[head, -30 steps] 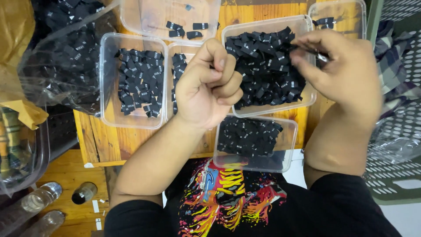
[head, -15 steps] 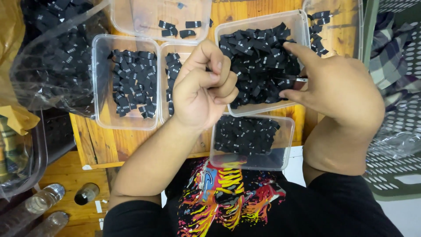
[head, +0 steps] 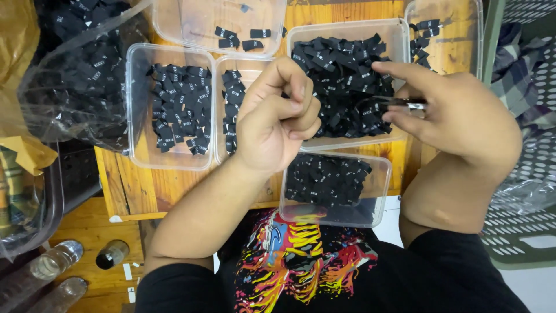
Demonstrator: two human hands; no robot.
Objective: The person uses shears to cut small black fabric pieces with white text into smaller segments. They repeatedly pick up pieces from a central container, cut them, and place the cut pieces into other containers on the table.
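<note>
Sorting of small black fabric labels is looking like the step in hand, with both hands hovering over a wooden table (head: 145, 185) crowded with clear plastic trays. The left hand (head: 275, 124) is curling into a loose fist, thumb and forefinger pinching together above the narrow middle tray (head: 231, 110); whether a label is sitting between those fingertips is too hidden to tell. The right hand (head: 457, 116) is gripping a small shiny metal tool (head: 405, 104), possibly snips or tweezers, its tip pointing over the large tray (head: 347, 81) heaped with labels. Other trays are holding smaller heaps: one at the left (head: 174, 107), one nearer the body (head: 330, 185), two sparse ones at the far edge (head: 231, 29). A clear bag of labels (head: 75, 81) is lying at the far left. Judging from this, the next move is calling for fine fingertip control, bringing tool and pinch together without spilling neighbouring heaps.
</note>
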